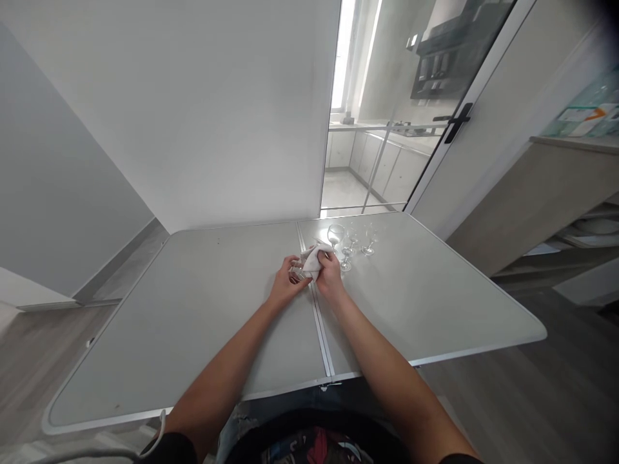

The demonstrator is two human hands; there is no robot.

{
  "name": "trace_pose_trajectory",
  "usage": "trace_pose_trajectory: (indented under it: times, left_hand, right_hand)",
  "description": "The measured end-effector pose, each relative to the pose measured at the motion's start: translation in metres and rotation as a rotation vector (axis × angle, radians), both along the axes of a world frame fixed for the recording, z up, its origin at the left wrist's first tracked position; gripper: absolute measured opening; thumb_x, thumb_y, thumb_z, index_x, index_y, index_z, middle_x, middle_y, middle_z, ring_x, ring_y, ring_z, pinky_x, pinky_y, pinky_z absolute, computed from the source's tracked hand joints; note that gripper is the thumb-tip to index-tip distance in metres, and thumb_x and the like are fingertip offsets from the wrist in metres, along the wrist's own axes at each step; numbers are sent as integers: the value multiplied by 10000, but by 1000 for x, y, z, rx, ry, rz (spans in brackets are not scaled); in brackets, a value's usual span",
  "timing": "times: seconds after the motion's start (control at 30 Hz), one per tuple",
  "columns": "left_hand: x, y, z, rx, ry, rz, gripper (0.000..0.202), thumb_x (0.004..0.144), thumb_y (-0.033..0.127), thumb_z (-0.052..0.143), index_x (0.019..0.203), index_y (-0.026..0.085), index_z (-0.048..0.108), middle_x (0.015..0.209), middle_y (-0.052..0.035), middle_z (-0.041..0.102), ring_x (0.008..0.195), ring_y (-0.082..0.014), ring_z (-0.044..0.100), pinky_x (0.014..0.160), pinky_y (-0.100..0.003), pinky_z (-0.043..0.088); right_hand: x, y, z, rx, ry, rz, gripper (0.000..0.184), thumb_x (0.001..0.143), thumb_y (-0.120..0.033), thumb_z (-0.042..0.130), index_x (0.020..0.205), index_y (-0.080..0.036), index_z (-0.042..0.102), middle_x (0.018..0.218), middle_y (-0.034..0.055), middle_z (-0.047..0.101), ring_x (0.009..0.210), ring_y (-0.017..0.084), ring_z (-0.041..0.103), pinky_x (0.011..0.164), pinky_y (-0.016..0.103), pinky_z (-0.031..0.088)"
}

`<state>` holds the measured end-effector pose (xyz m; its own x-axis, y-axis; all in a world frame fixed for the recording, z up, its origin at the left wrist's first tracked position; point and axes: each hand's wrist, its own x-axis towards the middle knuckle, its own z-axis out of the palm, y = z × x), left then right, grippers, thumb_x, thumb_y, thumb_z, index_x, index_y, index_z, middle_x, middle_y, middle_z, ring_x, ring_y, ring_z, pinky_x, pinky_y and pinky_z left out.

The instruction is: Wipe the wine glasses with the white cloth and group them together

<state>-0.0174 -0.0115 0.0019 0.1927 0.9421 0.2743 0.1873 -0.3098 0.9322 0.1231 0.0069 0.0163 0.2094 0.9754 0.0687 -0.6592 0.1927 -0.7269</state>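
My left hand (286,280) is closed around a clear glass (296,275), whose outline is partly hidden by my fingers. A white cloth (313,260) is pinched in my right hand (329,274) and lies against the glass, covering part of it. Both hands meet above the middle seam of the table. Just beyond my right hand stand several clear stemmed glasses, among them a larger round-bowled one (335,234) and a smaller one (370,240) at the right of the group.
The pale folding table (213,322) has a metal rim and a metal strip across its middle. A white wall (232,116) rises behind it. Back right is a glass door with a black handle (457,122); a wooden shelf unit (546,193) stands at the right.
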Motion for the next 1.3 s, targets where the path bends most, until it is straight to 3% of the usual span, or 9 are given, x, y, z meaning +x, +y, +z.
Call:
trace_pose_trajectory:
  times: [0.13,0.23,0.33,0.57,0.83,0.93,1.07,1.17,1.3]
  left_hand:
    - [-3,1,1,-39,-5,-72,597,758,492,741,1237,237,495,874,7,655,537,-80,515,542,-222,430]
    - [-4,0,5,-156,-128,-238,554,865,567,591,1254,180,514,756,2,629,485,-97,512,499,-239,420]
    - [-2,-1,6,-255,-230,-370,539,925,601,456,1232,163,526,841,-37,642,468,-91,510,469,-244,416]
    - [-3,1,-2,-14,14,-83,646,720,436,791,1263,236,504,944,4,628,563,-59,494,550,-200,438]
    - [-5,2,1,-138,-129,-298,558,906,566,530,1268,143,574,802,-18,626,468,-76,477,479,-235,418]
    - [-5,3,-1,-110,-94,-244,587,878,546,586,1308,145,565,785,-5,615,471,-72,463,472,-225,399]
    - [-7,4,-4,99,96,-53,649,767,436,741,1336,172,575,759,24,599,553,-72,435,556,-216,403]
    - [-8,2,-4,153,152,-20,631,772,435,737,1329,181,584,745,26,596,570,-82,448,585,-226,421]
    - [-5,-1,-3,-24,49,-177,507,903,510,556,1261,154,603,741,4,608,485,-85,465,488,-231,404]
  right_hand:
    - [-1,-1,0,53,-64,-72,254,771,-345,780,951,-210,664,965,28,711,863,180,662,782,315,548]
    - [5,-1,1,58,-18,80,247,823,-394,720,983,-211,675,1007,42,707,838,190,667,712,318,559]
    - [9,-1,2,37,-15,187,277,841,-432,685,1006,-210,677,980,49,703,792,199,663,583,298,535]
    - [-4,-4,3,84,-178,-127,266,781,-371,769,971,-214,670,963,29,702,889,174,643,779,288,532]
    - [6,-1,3,48,-25,167,280,838,-462,676,953,-208,698,942,54,698,778,191,632,620,298,509]
    - [2,-3,3,92,-141,6,269,824,-445,706,959,-213,680,951,42,692,809,180,627,687,296,515]
    - [-5,-5,1,107,-318,-170,287,795,-407,742,995,-220,657,945,25,682,856,170,622,763,288,511]
    - [-2,-3,0,44,-183,-22,270,825,-430,693,975,-209,653,959,40,688,823,183,637,722,305,521]
    - [4,1,0,26,-76,176,263,842,-435,655,948,-195,664,937,52,689,769,188,638,657,309,516]
